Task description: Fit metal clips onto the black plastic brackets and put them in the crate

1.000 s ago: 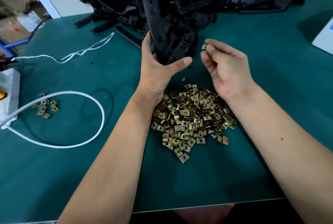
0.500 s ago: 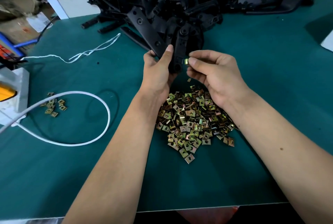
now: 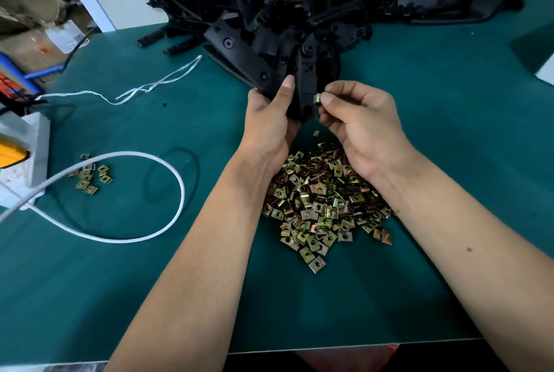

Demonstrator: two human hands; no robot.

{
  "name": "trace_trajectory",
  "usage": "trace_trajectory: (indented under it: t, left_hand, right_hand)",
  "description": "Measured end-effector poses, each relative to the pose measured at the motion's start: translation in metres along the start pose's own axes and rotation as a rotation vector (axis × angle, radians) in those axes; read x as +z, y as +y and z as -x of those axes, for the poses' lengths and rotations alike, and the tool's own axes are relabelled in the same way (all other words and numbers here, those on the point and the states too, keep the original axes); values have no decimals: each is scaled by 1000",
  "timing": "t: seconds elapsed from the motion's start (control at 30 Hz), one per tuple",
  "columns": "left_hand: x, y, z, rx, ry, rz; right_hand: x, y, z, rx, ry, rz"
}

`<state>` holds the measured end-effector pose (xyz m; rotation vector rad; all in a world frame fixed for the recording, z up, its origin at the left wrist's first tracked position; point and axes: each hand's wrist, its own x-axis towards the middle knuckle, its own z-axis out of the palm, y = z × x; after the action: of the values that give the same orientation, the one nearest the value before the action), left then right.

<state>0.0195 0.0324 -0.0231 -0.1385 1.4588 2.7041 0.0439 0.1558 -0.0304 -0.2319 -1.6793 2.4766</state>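
The left hand is gripping a black plastic bracket above the green table — the right hand is pinching a metal clip against its edge, over the clip pile.

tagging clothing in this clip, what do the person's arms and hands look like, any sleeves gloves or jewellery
Both forearms are bare as far as the picture shows, with no sleeve in view. The left hand and the right hand wear no gloves. No ring, watch or wristband shows on the fingers or wrists in view. The nails look short and unpainted. The right forearm carries a small dark mole on its upper side.
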Motion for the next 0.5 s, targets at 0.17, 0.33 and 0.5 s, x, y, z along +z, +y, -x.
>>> trace_trajectory:
  t: [0.17, 0.33, 0.5]
  left_hand:
    - [0, 0, 0, 5, 29, -14]
    - [1, -2, 0, 13, 5, -52]
    - [3, -5, -2, 43, 8, -94]
  right_hand:
    - [1, 1, 1, -11, -10, 20]
    - [0, -2, 4, -26, 4, 16]
    - [0, -6, 6, -58, -10, 14]
